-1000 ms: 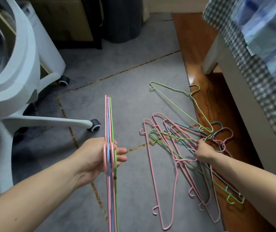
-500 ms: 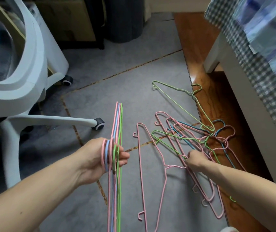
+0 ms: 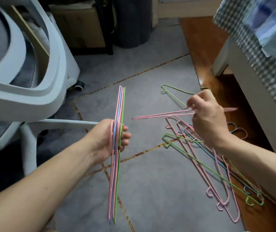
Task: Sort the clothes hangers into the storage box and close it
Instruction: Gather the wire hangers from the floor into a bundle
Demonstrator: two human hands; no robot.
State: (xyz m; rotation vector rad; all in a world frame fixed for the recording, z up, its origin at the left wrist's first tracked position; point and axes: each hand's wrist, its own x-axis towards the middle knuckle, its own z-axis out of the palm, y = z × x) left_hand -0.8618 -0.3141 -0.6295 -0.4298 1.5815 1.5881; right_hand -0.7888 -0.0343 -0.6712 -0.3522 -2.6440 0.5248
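My left hand [image 3: 108, 141] grips a stacked bundle of hangers [image 3: 119, 108], pink, blue and green, held edge-on and upright above the floor. My right hand [image 3: 207, 118] holds a single pink hanger [image 3: 159, 115] lifted off the floor, its long bar pointing left toward the bundle. A loose pile of hangers [image 3: 206, 166] in pink, green and blue lies on the grey floor below my right arm. One green hanger [image 3: 172, 88] lies apart, farther back. No storage box is in view.
A white office chair [image 3: 33, 91] with a wheeled base stands at the left. A white bed frame [image 3: 251, 91] with checked bedding [image 3: 258, 47] runs along the right above a wooden floor strip [image 3: 199, 47]. A dark bin [image 3: 132, 22] and cardboard box [image 3: 80, 25] stand at the back.
My right hand has pulled one pink hanger out of the pile and raised it off the floor, up and toward the bundle. My left hand keeps its bundle, slightly shifted.
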